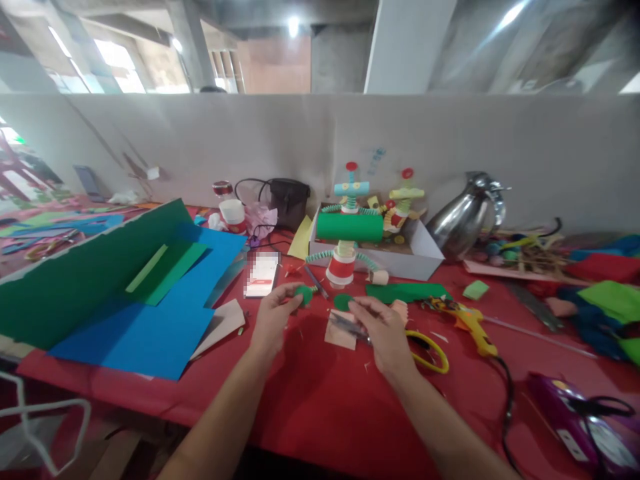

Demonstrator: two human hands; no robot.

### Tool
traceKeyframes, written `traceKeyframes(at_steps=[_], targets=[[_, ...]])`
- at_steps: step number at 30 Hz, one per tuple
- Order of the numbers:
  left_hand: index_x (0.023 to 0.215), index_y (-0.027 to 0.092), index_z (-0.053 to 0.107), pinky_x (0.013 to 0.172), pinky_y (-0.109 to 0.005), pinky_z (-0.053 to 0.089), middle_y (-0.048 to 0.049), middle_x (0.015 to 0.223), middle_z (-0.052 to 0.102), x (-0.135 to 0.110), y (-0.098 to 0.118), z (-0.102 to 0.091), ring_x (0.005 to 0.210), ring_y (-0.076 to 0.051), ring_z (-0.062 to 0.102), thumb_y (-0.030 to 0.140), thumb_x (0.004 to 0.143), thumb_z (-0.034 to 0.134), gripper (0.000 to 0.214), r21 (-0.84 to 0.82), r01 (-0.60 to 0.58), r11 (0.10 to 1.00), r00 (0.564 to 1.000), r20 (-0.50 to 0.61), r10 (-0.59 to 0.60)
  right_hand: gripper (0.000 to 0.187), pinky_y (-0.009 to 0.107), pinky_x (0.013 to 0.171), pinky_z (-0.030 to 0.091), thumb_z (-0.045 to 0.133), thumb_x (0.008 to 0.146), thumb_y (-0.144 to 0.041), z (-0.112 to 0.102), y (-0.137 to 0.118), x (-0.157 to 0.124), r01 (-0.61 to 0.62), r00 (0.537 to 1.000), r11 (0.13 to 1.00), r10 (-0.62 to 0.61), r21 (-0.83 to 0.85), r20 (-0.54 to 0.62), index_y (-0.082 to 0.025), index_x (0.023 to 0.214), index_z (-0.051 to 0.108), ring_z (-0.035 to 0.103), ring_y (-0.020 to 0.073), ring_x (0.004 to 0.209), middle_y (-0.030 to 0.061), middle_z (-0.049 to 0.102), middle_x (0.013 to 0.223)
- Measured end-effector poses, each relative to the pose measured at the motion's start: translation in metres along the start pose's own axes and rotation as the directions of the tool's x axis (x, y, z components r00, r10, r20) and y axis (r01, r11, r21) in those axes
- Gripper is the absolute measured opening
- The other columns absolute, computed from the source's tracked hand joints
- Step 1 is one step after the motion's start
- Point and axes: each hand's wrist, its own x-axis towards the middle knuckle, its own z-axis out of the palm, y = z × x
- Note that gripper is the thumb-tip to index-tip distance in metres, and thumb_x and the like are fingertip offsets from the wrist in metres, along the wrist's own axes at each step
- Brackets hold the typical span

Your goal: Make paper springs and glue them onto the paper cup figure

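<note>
My left hand (274, 319) pinches a small green paper disc (304, 295) between thumb and fingertips. Another green disc (343, 303) is held at its edge by my right hand (381, 328), a short way to the right. Below that hand lie scissors (434, 353) with yellow handles, their blades across a piece of tan card (340, 337). Straight ahead stands a paper-cup figure (341, 270) with folded-paper arms, a light-blue head and a red disc on top. A green paper tube (350, 227) sits across its middle.
A white box (415, 262) behind holds more figures. To the right are a yellow glue gun (477, 330) with a black cord, a steel jug (465, 213) and a purple device (575, 420). Blue card (150, 340), green card (100, 283) and a phone (263, 275) lie to the left.
</note>
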Motion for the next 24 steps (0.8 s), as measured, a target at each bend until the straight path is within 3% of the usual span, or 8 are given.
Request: traceKeyframes(at_steps=[5,11,14,16,20,24], targets=[[0.088,0.02,0.071,0.058,-0.024,0.042,-0.001,0.074,0.069,0.003,0.004,-0.004,0.063,-0.012,0.058,0.03,0.068,0.078,0.024,-0.019,-0.096,0.995,0.994,-0.059,0.095,0.027,0.03,0.052,0.043,0.078,0.068,-0.045,-0.001,-0.009,0.003,0.063,0.998,0.998,-0.063,0.019,-0.027,-0.023,0.083,0.073,0.054,0.0161,0.055,-0.0006,0.063,0.061],[0.082,0.02,0.069,0.064,-0.024,0.044,0.0006,0.071,0.067,0.013,0.05,0.017,0.063,-0.011,0.055,0.035,0.071,0.077,0.021,-0.001,-0.253,0.968,0.96,-0.124,0.251,0.023,0.031,0.065,0.046,0.078,0.07,-0.04,-0.005,-0.048,0.025,0.258,0.953,0.966,-0.257,-0.011,-0.16,-0.022,0.082,0.072,0.059,0.017,0.07,0.0015,0.066,0.078],[0.078,0.019,0.072,0.069,-0.024,0.045,-0.0012,0.077,0.068,0.033,0.072,0.035,0.073,-0.013,0.059,0.035,0.064,0.082,0.024,-0.15,-0.242,0.959,0.969,-0.091,0.23,0.02,0.034,0.079,0.047,0.078,0.069,-0.04,-0.005,-0.074,0.044,0.377,0.902,0.923,-0.385,-0.08,-0.194,-0.023,0.079,0.074,0.059,0.0213,0.097,0.0056,0.062,0.114],[0.074,0.017,0.073,0.073,-0.025,0.046,-0.0027,0.079,0.07,0.046,0.08,0.047,0.078,-0.015,0.061,0.033,0.057,0.086,0.026,-0.224,-0.211,0.951,0.977,-0.061,0.202,0.018,0.036,0.087,0.046,0.078,0.067,-0.039,-0.002,-0.087,0.055,0.397,0.892,0.915,-0.404,-0.076,-0.203,-0.023,0.075,0.075,0.055,0.0248,0.112,0.0054,0.055,0.127],[0.069,0.018,0.073,0.074,-0.028,0.046,-0.0025,0.076,0.071,0.059,0.084,0.07,0.08,-0.016,0.063,0.033,0.05,0.089,0.029,-0.291,-0.141,0.946,0.989,-0.078,0.124,0.017,0.036,0.089,0.047,0.079,0.063,-0.037,0.005,-0.094,0.071,0.376,0.907,0.927,-0.366,0.006,-0.208,-0.023,0.071,0.075,0.053,0.0265,0.116,0.0054,0.057,0.122],[0.072,0.02,0.075,0.075,-0.029,0.046,-0.0018,0.079,0.073,0.062,0.079,0.083,0.085,-0.018,0.064,0.032,0.047,0.09,0.031,-0.332,-0.116,0.936,0.989,-0.129,0.077,0.018,0.034,0.084,0.048,0.079,0.061,-0.037,0.011,-0.087,0.078,0.344,0.928,0.936,-0.327,0.071,-0.178,-0.022,0.07,0.074,0.058,0.0239,0.104,0.0045,0.065,0.104]])
